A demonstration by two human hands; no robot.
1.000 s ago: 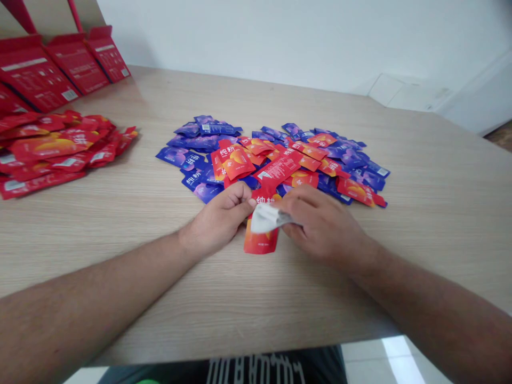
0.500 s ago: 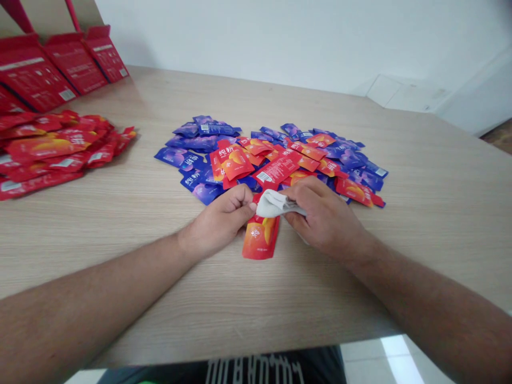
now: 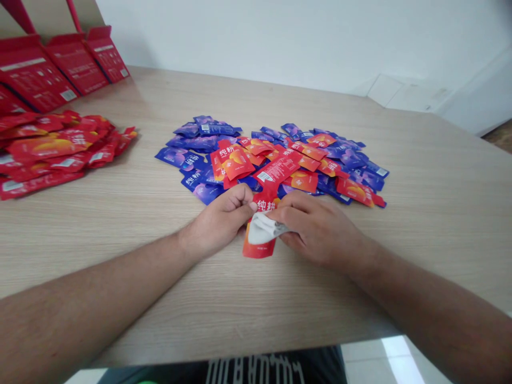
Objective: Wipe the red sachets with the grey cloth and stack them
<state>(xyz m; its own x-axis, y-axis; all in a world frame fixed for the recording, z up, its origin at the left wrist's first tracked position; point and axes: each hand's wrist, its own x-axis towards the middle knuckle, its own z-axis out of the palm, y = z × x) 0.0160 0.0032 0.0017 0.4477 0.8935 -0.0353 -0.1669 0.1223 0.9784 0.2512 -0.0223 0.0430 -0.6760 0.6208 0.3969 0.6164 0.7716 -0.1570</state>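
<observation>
My left hand [image 3: 224,216] pinches the left edge of a red pouch [image 3: 259,251] with orange fruit art and white lettering. That pouch is printed side up, just above the wooden table. My right hand [image 3: 316,224] is closed around a folded white cloth [image 3: 264,228], which lies against the middle of the pouch and covers part of its print. Directly beyond both hands spreads a loose heap of blue-purple pouches [image 3: 200,143], with several red pouches [image 3: 280,166] lying on top.
To the left lies a pile of red pouches [image 3: 56,146]. Behind it stand red cardboard boxes [image 3: 76,64] with raised flaps. A white wall [image 3: 260,42] borders the far side of the wooden table [image 3: 240,314], whose near edge is close to my lap.
My right hand has moved the cloth down the pouch, from its upper part to its middle, uncovering the lettering near the top. My left hand stays in place.
</observation>
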